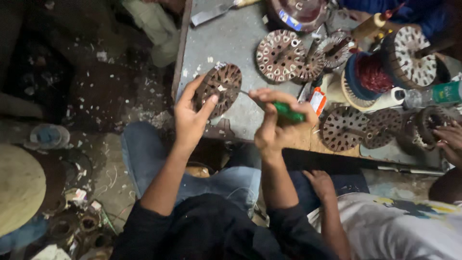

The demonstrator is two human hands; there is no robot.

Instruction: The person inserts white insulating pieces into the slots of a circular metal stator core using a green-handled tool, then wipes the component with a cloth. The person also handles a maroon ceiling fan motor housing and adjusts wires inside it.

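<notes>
— What's in hand?

— My left hand (pixel 190 118) grips a slotted core (pixel 219 89), tilted up at the bench's (pixel 231 43) left edge. My right hand (pixel 279 123) is closed round a green-handled tool (pixel 288 111), its thin tip touching the core's side. I'd judge I'm picking at the slots.

— Next?

— Probably a steady, small stroke of the tip; the core must not turn.

— Room?

— Tight on the right: more cores (pixel 280 54), a wire spool (pixel 368 79), a neighbour's hand (pixel 320 183) close by. Left of the edge is only floor (pixel 96 96), littered.
</notes>
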